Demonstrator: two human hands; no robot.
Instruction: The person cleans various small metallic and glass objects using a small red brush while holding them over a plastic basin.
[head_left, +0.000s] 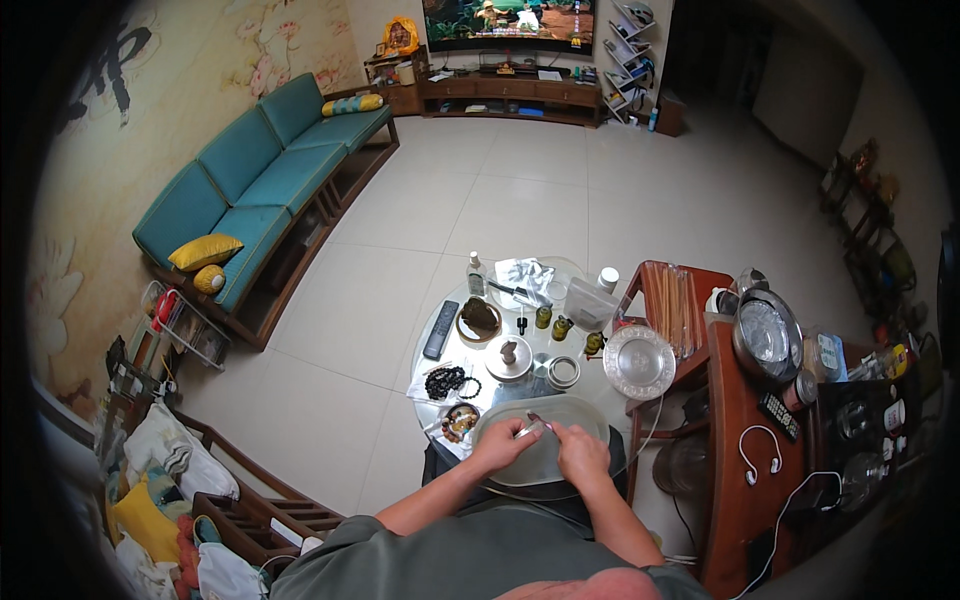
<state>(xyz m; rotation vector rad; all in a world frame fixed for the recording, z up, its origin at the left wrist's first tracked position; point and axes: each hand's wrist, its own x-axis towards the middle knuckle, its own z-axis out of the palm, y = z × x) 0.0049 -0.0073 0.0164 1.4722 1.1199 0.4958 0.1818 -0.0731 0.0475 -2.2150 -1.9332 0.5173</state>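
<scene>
Over a translucent oval tray (551, 472) on a round glass-topped table, my two hands are close together. Between the thumb and fingers of my left hand (504, 448) is a small pale object (529, 430), too small to make out. My right hand (583, 456) grips a thin tool (545, 423), perhaps a small knife or brush, whose tip lies over the pale object. Just beyond the tray are a white round dish (508, 358) with a brown piece on it and a silvery ring-shaped container (563, 372). Beaded bracelets (459, 424) lie left of the tray.
Dark prayer beads (444, 382), a remote control (441, 330), small green bottles (561, 327) and a clear bottle (476, 274) crowd the table. An ornate silvery plate (639, 362) overhangs its right side. A wooden side table (731, 450) stands at my right; a teal sofa (247, 180) lines the left wall.
</scene>
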